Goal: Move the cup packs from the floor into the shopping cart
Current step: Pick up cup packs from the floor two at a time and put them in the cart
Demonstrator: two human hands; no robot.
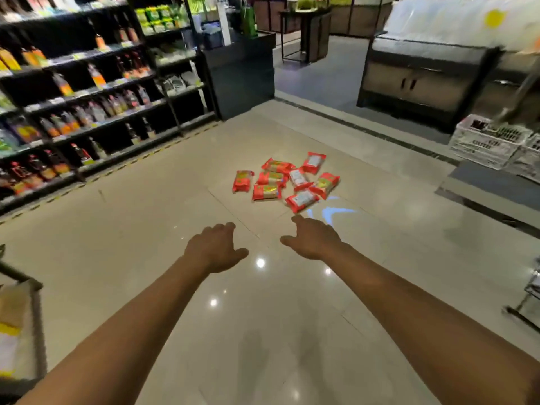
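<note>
Red cup packs [285, 182] clustered on floor [146, 229], some overlapping

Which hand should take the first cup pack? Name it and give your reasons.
Right. The right hand is open and reaches closest to the nearest pack on the floor; the left hand, also empty, sits further back.

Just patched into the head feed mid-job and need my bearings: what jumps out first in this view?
A cluster of red cup packs lies on the pale tiled floor, centre frame, beyond both hands. The left hand and right hand reach toward it, open and empty, not yet touching any pack. Dark shelves of bottles line the left side.
</note>
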